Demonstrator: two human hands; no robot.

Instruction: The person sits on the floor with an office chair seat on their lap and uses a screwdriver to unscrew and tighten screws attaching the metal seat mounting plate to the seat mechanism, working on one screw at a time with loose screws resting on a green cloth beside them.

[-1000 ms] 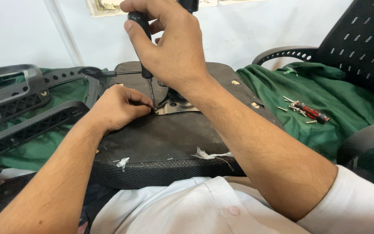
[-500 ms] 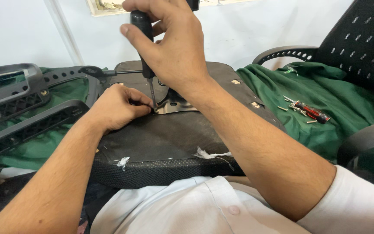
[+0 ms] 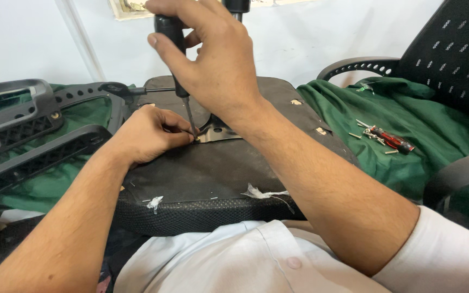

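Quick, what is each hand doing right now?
Left hand: fingers pinched shut at the screwdriver tip on the chair seat.
Right hand: closed around the black screwdriver handle.

A chair repair workshop: an upturned seat base [image 3: 207, 179], loose black armrests [image 3: 23, 135], scattered screws [image 3: 367, 135] on green cloth [image 3: 408, 157].

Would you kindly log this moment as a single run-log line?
right hand: grips black-handled screwdriver, tip down at metal bracket | left hand: fingertips pinch at tip | base: upturned seat pad | spare: red screwdriver on green cloth
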